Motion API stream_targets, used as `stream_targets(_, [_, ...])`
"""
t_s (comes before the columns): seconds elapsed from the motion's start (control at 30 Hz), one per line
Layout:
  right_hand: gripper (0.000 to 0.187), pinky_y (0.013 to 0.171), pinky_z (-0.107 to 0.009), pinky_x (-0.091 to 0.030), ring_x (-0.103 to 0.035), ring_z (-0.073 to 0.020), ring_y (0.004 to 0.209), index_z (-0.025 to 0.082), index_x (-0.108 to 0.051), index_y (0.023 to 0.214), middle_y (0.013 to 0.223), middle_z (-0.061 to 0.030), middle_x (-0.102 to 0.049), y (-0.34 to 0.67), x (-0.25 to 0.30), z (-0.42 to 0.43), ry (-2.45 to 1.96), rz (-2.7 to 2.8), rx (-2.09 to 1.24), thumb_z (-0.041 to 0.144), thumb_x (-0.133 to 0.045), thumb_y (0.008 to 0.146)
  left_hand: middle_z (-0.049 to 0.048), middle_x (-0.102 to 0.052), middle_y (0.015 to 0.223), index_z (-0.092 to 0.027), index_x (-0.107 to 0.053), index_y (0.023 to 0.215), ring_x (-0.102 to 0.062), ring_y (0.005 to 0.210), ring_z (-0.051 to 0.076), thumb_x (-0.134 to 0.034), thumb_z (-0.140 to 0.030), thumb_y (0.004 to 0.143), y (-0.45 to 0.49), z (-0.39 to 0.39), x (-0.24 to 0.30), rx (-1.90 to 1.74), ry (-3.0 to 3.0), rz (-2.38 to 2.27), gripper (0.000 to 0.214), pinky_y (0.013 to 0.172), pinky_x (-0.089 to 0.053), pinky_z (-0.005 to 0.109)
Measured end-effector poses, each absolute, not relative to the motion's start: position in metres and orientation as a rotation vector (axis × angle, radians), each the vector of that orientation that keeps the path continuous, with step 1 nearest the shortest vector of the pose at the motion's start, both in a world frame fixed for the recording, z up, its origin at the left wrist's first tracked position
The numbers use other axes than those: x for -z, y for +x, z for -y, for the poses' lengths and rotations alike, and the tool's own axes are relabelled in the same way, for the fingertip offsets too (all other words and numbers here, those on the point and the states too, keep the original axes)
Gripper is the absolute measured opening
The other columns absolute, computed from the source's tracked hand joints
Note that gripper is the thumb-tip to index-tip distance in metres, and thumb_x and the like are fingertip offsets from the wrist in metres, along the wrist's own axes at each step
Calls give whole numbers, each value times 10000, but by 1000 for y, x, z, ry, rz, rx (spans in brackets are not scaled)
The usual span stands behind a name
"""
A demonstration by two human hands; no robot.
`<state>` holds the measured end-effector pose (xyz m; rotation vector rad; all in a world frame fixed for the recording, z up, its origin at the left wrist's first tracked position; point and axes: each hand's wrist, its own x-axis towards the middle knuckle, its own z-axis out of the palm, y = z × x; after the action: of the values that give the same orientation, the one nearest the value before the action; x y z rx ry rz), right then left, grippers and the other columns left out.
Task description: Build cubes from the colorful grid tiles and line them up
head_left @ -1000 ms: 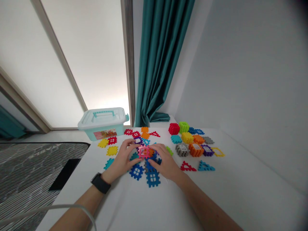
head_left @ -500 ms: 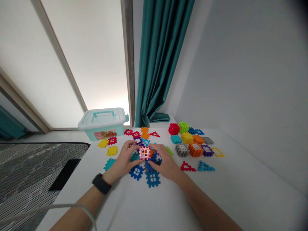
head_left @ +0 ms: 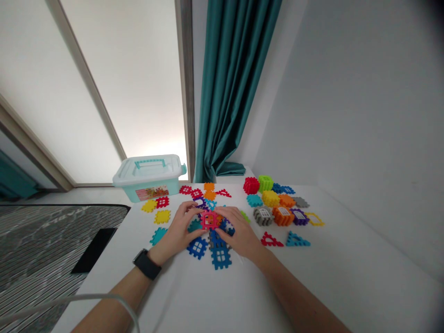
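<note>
Between both hands, above the middle of the table, is a pinkish-red square building tile (head_left: 205, 221) with notched edges and a window opening. My left hand (head_left: 184, 224) grips its left side, thumb below and fingers above. On the right side, my right hand (head_left: 235, 230) pinches it the same way. Orange shows through the opening. Under and around the hands lie loose tiles: a dark blue window tile (head_left: 197, 248), a blue window tile (head_left: 221, 258) and a purple tile (head_left: 200, 202). The hands partly cover several of these.
A lidded turquoise box (head_left: 151, 178) stands at the back left. Stacked tiles, including an orange stack (head_left: 282, 216) and a grey stack (head_left: 262, 216), stand on the right. Yellow tiles (head_left: 162, 216) lie left. A red triangle (head_left: 271, 239) and blue triangle (head_left: 297, 239) lie front right.
The held tile looked pale pink with a white window frame; now it looks deeper pinkish-red with a more open window. Both hands stay in nearly the same place.
</note>
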<state>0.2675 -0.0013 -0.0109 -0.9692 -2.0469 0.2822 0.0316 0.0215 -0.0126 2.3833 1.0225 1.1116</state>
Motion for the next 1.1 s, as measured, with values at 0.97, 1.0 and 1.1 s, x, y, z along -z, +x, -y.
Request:
stream_targets(0.97, [113, 1018, -453, -478, -632, -234, 1107, 240, -640, 953, 1084, -72, -717, 263, 7, 2, -933, 2014, -229, 226, -533, 987, 83, -594, 1153, -213, -664, 970, -574, 1133, 231, -589, -347, 956, 42, -19, 8, -1006, 2072, -929, 154, 1082, -439, 432])
stream_targets(1.0, [98, 993, -442, -490, -638, -234, 1080, 238, -636, 918, 1052, -71, -711, 262, 7, 1, -953, 1970, -297, 237, -554, 972, 84, -604, 1145, -211, -667, 943, -581, 1120, 231, -583, -363, 961, 42, -20, 8, -1010, 2049, -919, 175, 1076, -444, 432])
stream_targets(1.1, [112, 912, -402, -517, -645, -222, 986, 230, -622, 831, 972, -62, -689, 260, 7, -1, -1034, 1828, -490, 254, -581, 932, 86, -636, 1111, -199, -663, 849, -604, 1071, 225, -541, -405, 982, 41, -20, 4, -1003, 1977, -896, 274, 1038, -474, 415])
